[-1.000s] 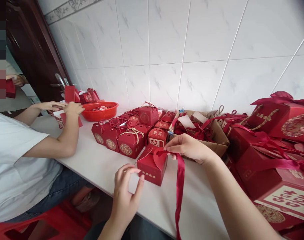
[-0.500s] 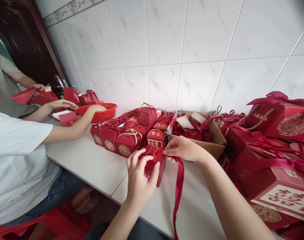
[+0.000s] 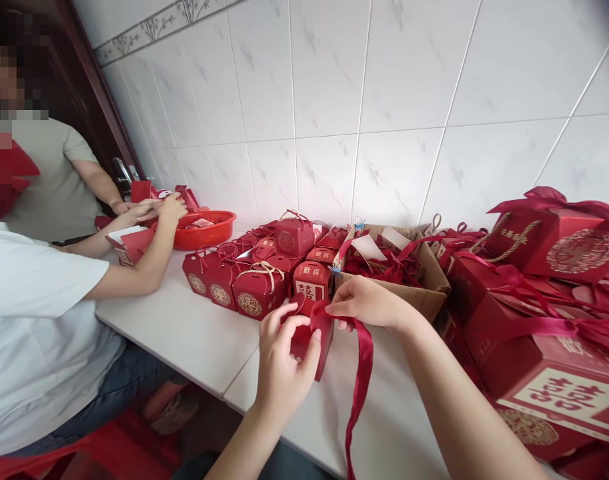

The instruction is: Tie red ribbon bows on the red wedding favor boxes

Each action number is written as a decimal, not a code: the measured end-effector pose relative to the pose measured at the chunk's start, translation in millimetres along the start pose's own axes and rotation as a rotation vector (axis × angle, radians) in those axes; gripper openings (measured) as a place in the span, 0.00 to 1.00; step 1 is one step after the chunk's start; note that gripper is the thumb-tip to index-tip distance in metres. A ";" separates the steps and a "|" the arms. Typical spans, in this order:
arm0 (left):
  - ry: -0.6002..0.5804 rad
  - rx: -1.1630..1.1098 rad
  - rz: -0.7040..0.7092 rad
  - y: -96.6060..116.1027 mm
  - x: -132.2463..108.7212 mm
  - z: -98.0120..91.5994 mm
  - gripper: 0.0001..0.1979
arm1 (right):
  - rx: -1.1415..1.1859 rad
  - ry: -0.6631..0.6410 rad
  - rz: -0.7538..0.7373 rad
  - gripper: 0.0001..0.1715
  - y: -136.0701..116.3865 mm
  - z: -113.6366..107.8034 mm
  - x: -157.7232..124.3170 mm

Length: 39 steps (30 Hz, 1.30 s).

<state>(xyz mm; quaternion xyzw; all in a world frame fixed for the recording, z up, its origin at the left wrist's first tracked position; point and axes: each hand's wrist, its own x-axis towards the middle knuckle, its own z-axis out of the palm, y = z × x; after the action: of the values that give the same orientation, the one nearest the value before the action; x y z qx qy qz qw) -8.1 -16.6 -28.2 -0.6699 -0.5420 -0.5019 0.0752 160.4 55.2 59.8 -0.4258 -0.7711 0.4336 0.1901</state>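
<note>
As I watch remotely, a small red gift box (image 3: 327, 343) sits on the table (image 3: 184, 327) at the lower centre of the frame, just beyond my left hand (image 3: 281, 363) and below-left of my right hand (image 3: 367, 303). The right, nearer the satin ribbon (image 3: 363, 360), pinches it palm-down at the box's top, the ribbon's length trailing toward the bottom edge. The left angles in from below, thumb and fingers curved well apart; whether they touch the box, I cannot tell.
</note>
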 end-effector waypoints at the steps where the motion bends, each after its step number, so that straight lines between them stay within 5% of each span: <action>1: -0.001 0.000 0.000 0.6 -0.5 -0.1 0.04 | -0.020 -0.011 -0.007 0.13 -0.5 0.2 -0.6; 7: -0.016 0.007 0.003 3.3 -1.1 -0.6 0.04 | -0.035 -0.026 -0.032 0.19 -1.0 2.6 -0.5; 18: -0.013 0.001 0.018 5.3 -0.7 -1.5 0.04 | 0.023 0.019 0.041 0.10 -0.4 8.0 3.9; 28: -0.021 0.012 0.032 10.4 -1.5 -2.5 0.04 | -0.095 -0.096 -0.055 0.13 0.5 6.2 -0.6; 35: -0.033 0.017 0.037 11.0 -2.1 -3.6 0.04 | -0.139 0.059 -0.031 0.03 -3.1 6.7 -1.9; 39: -0.044 -0.004 0.049 10.9 -4.0 -4.1 0.05 | -0.107 0.120 -0.075 0.09 -3.6 5.9 -2.9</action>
<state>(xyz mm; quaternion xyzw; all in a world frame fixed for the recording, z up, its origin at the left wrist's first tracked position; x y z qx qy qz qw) -1.5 -26.3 -24.4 -0.6938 -0.5262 -0.4861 0.0743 156.4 48.9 59.8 -0.4311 -0.7959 0.3582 0.2290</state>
